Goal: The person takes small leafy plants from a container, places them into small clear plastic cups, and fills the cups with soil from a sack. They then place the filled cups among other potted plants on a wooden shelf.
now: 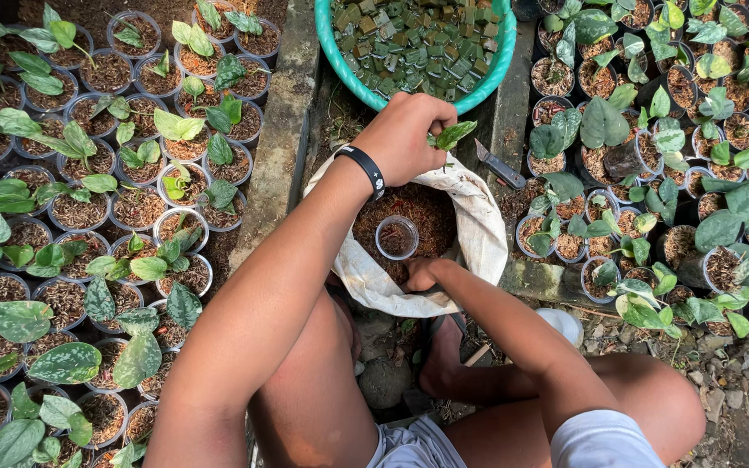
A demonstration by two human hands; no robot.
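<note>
Two bare hands work over an open white sack of reddish-brown potting fibre, set on the ground between the person's knees. The left hand, with a black wristband on its wrist, is raised above the far rim of the sack, its fingers pinched shut on a small green leaf cutting. The right hand rests at the near rim, fingers curled into the fibre; what it grips, if anything, cannot be told. A small clear plastic cup stands upright in the fibre between the two hands, touching neither. A turquoise basin of green pieces sits beyond the sack. A small knife lies just right of the sack. Rows of potted seedlings flank both sides.
</note>
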